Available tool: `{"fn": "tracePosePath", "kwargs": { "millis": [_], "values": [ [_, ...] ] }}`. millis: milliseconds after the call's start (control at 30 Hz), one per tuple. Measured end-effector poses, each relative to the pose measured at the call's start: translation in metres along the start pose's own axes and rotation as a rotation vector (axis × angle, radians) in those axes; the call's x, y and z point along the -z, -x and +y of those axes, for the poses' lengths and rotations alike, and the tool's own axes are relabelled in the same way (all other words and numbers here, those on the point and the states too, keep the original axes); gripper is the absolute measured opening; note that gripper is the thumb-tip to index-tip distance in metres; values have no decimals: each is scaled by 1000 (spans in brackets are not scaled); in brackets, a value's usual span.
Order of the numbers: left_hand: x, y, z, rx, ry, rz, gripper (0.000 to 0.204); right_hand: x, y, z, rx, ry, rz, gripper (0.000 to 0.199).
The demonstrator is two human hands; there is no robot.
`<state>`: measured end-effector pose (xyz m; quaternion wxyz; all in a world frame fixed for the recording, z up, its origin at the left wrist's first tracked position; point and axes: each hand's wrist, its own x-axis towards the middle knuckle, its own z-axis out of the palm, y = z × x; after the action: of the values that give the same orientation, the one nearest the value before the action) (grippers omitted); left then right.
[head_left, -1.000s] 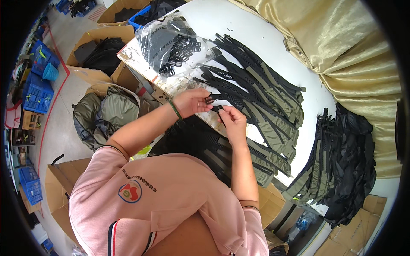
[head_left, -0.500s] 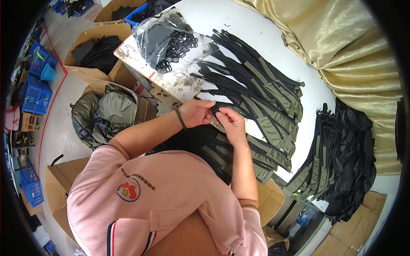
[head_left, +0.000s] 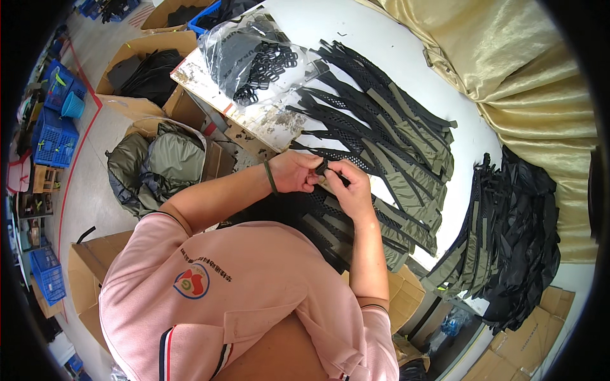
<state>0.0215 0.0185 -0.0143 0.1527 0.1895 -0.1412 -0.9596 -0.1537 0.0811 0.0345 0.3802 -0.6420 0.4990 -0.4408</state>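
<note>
At the near edge of the table point(head_left: 400, 54), left hand point(head_left: 297, 171) and right hand point(head_left: 352, 185) meet over a small black piece point(head_left: 322, 167), held just in front of the fanned black-and-olive straps point(head_left: 381, 136). Looks like fitting a strap end to a buckle; fingers cover most of it, can't tell which part is which. To do it well: left steadies the piece, opening turned toward the right; right feeds the end in flat, no twist, and draws enough through before letting go. Fingertips should stay clear of the opening. Main risk, I'd judge: end folding over or slipping back out. Left grip: thumb and forefinger nearly together, clamped on the piece from its left side, other fingers curled below. Right grip: thumb and forefinger pinched on it from the right, hardly any gap, remaining fingers tucked in. Hands almost touching. Loose black buckles point(head_left: 270, 66) lie in or under a clear plastic bag point(head_left: 219, 54) farther up the table, well apart from both hands
</note>
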Motion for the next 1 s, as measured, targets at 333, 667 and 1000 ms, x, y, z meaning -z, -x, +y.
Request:
{"fn": "tracePosePath", "kwargs": {
  "millis": [333, 667, 1000],
  "values": [
    [-3, -3, 5, -86, -147, 163, 15, -12, 4, -2, -279, -482, 201, 9],
    [-35, -1, 8, -443, -674, 266, 17, -8, 5, 0, 159, 117, 214, 15],
    [-35, 1, -2, -701, -862, 262, 12, -13, 6, -1, -363, -614, 231, 23]
  ]
}}
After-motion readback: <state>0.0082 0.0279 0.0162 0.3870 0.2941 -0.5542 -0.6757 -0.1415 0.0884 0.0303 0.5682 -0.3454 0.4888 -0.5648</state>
